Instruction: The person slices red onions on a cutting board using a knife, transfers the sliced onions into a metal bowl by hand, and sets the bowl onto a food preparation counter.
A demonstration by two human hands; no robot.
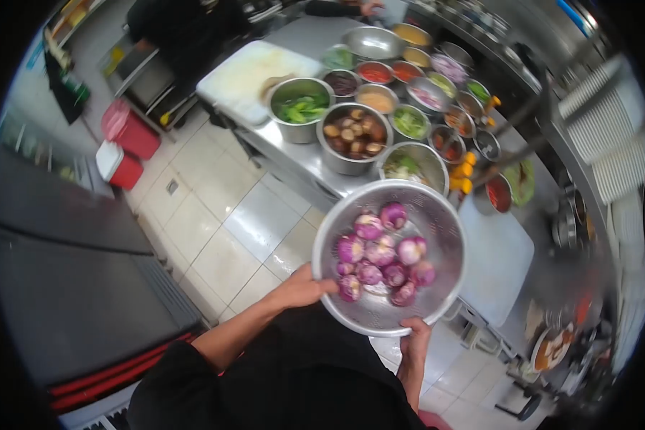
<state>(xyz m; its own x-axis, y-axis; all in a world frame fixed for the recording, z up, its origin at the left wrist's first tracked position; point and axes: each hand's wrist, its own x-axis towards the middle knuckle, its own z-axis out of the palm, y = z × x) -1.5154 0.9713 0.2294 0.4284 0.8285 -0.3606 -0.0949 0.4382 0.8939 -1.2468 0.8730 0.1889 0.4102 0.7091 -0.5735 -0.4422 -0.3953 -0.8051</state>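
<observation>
A large metal colander [448, 287] is held in front of my body, between me and the steel counter. Several peeled red onions [380, 251] lie inside it, purple with white patches. My left hand [304, 288] grips the colander's left rim, its thumb over the edge. At the lower right, my right hand [414, 335] closes on the rim from below, thumb on top. The fingers under the colander are hidden on both sides.
The steel counter [304, 163] carries a pot of green peppers [301, 109], a pot of mushrooms [355, 136], several bowls and a white cutting board [254, 75]. Another board [494, 254] lies right. Red bins [132, 136] stand left. Another person [186, 36] is beyond.
</observation>
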